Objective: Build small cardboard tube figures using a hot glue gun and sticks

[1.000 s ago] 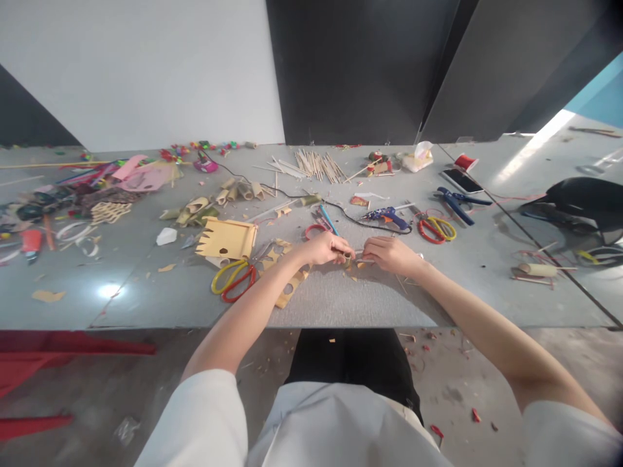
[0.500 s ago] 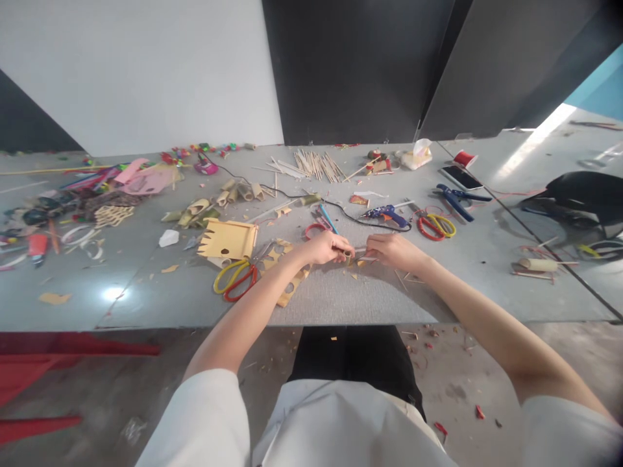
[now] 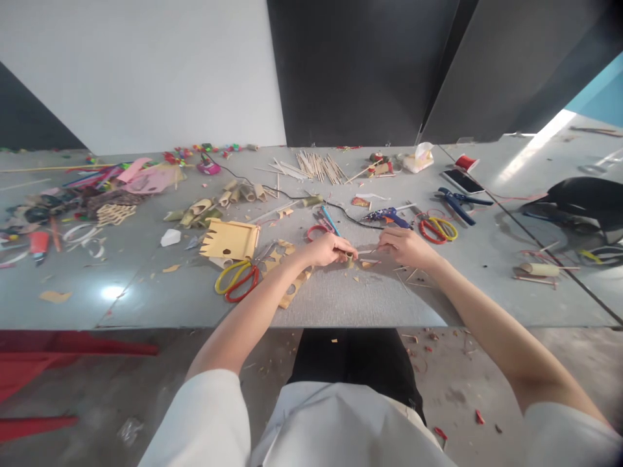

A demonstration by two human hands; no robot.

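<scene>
Right hand [image 3: 406, 247] drawn slightly right, pinching thin stick [image 3: 366, 251], left hand [image 3: 329, 250] pinching small bamboo piece [image 3: 348, 261]

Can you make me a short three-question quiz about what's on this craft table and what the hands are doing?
1. True or false: the left hand and the right hand both rest on the table, with a thin stick between them.
2. Which lies just left of the left forearm?
A. the glue gun
B. the yellow and red scissors
C. the phone
3. Fill in: the bundle of wooden sticks lies near the table's ____ edge, by the wall.

Key: 1 true; 2 B; 3 far.
</scene>
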